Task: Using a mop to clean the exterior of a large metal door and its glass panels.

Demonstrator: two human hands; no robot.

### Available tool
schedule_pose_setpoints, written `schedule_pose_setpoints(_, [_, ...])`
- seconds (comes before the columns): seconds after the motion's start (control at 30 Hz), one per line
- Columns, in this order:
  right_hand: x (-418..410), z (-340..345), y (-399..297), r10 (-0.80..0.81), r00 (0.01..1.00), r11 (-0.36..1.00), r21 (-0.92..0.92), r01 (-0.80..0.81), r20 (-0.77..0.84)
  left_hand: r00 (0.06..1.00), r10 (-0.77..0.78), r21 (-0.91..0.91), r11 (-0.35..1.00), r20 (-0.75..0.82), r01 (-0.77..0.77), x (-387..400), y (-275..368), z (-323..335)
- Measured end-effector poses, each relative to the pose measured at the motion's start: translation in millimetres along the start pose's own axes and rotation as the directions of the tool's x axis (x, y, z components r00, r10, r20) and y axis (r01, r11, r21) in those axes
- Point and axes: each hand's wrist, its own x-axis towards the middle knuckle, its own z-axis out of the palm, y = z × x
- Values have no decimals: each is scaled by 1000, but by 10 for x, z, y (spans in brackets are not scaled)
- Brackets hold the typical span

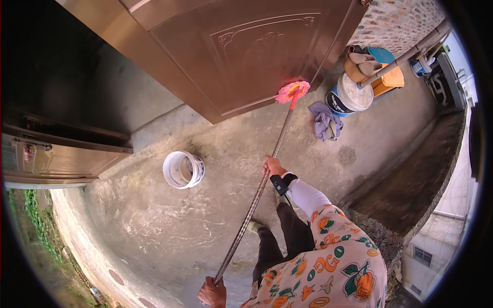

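My right hand (273,166), at the end of a white sleeve with a black device strapped at the wrist, grips the middle of a long patterned mop pole (250,210). Near the bottom edge, my left hand (213,292) is closed around the pole's lower end. The pole runs up to a pink mop head (292,91) with shaggy fibres, which lies against the lower part of a brown panelled door (269,57). A white plastic bucket (184,169) stands on the concrete floor to the left of the pole; its contents are unclear.
A lidded paint bucket (349,94) and a crumpled purple cloth (326,120) are right of the mop head. Shoes (362,63) and an orange container (391,79) stand behind, crossed by a slanting pole (408,54). A second door leaf (69,161) and a low wall (77,227) lie left.
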Motion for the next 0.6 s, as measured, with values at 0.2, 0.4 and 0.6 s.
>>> schedule_pose_setpoints(0.2, [256, -196, 233, -83, 993, 984, -163, 69, -81, 974, 41, -117, 991, -223, -68, -242, -130, 239])
schedule_pose_setpoints(0.4, [-500, 199, 668, 267, 963, 961, -82, -264, 27, 929, -83, -124, 991, -359, 41, -912, -740, 631])
schedule_pose_setpoints(0.6, [-1048, 607, 1233, 441, 885, 896, -126, -426, 151, 629, 170, 369, 907, -759, 201, -1450, -1400, 1229])
